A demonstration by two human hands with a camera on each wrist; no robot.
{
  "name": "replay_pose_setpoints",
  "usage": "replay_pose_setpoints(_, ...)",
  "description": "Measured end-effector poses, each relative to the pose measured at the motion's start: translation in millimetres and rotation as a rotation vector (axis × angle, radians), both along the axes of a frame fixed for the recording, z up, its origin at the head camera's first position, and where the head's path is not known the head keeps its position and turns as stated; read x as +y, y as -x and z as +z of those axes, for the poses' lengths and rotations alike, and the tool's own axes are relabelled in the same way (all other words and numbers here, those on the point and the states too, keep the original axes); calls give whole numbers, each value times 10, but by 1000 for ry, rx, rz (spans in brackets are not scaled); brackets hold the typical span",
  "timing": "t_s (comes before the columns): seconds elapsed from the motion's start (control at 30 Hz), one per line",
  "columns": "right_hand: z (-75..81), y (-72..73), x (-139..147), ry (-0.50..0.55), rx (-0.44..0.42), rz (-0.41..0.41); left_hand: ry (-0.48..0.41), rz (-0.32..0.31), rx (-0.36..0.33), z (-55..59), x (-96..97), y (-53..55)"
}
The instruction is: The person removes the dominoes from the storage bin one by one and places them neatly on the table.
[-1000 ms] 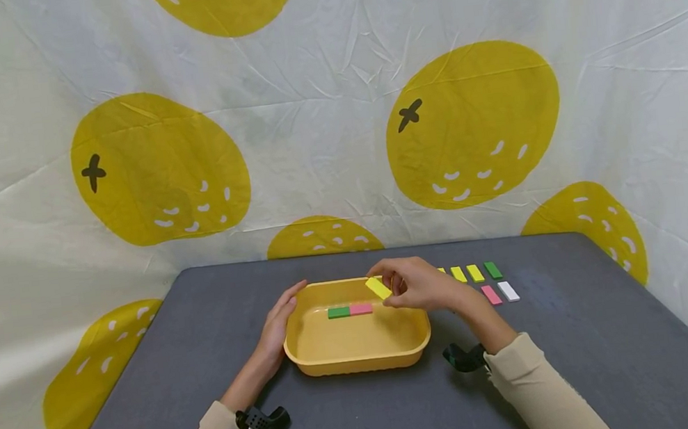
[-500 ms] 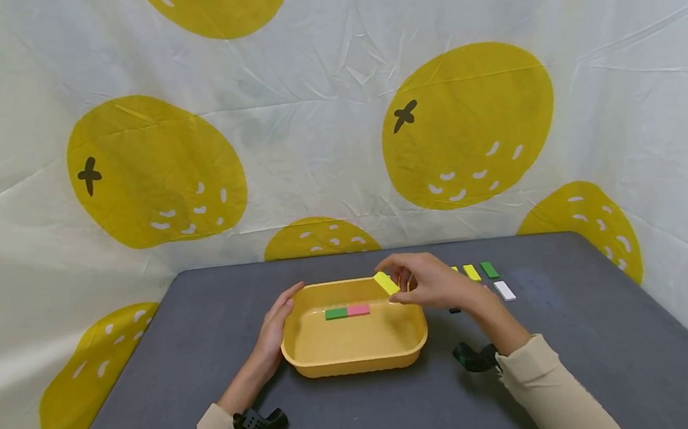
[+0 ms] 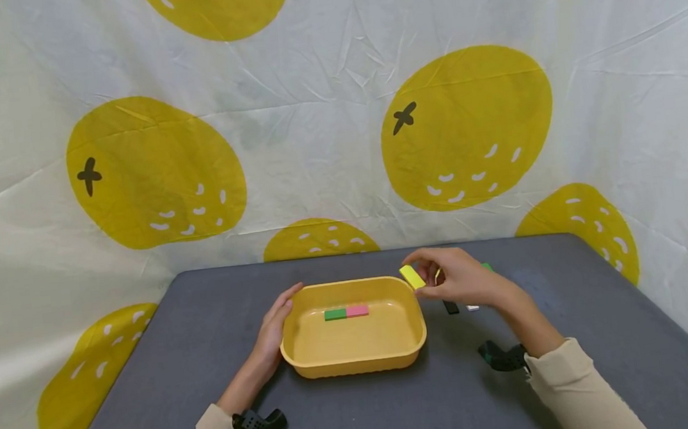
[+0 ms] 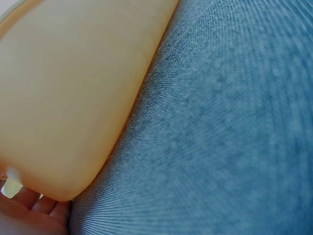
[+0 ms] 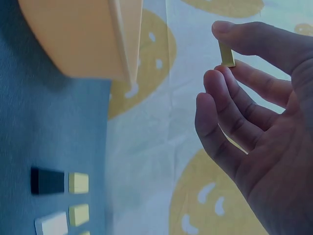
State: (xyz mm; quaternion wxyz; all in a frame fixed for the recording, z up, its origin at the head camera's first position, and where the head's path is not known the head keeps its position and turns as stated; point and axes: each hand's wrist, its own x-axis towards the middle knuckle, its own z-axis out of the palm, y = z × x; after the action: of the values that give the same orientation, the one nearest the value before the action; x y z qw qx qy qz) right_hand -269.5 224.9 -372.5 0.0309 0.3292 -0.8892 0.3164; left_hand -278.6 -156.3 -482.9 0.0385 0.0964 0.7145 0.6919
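Note:
My right hand (image 3: 460, 276) pinches a yellow domino block (image 3: 412, 277) between thumb and fingertips. It is up in the air by the far right corner of a yellow plastic basin (image 3: 356, 365). In the right wrist view the domino block (image 5: 226, 55) shows edge-on, and the other fingers are bent beneath it. My left hand (image 3: 271, 330) lies along the basin's left side, fingers stretched toward the far left corner. Inside the basin, a green block (image 3: 335, 315) and a pink block (image 3: 357, 311) lie end to end near the far wall.
Right of the basin, partly hidden by my right hand, lie a black block (image 3: 451, 307), a white block (image 3: 473, 308) and a green block (image 3: 486, 267). The right wrist view shows yellow blocks (image 5: 78, 182) there too. A patterned curtain (image 3: 319, 161) hangs behind the table.
My right hand has moved right, from over the basin to its far right corner, still pinching the yellow domino block. It now covers more of the blocks there. The left hand stays.

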Motion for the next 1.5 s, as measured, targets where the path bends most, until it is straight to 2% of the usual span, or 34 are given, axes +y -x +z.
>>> replay_pose_setpoints(0.17, -18, -28, 202, -8, -28, -62, -4, 0, -3, -5, 9, 4)
replay_pose_setpoints(0.33, -53, -28, 413, 7, -2, -118, -5, 0, -11, 2, 9, -4)
replay_pose_setpoints(0.47, -101, -30, 536, 0, -10, -127, -5, 2, -7, 22, 14, -9)
replay_pose_setpoints(0.73, -237, -75, 710, -50, -54, -103, 1, -7, -12, 20, 10, -15)
replay_pose_setpoints(1.0, -375, -83, 767, -131, -79, -82, -1, -6, -7, 14, 8, -19)
replay_pose_setpoints(1.5, -533, -52, 728, -152, -260, 21, -6, -10, -13, 16, 7, -14)
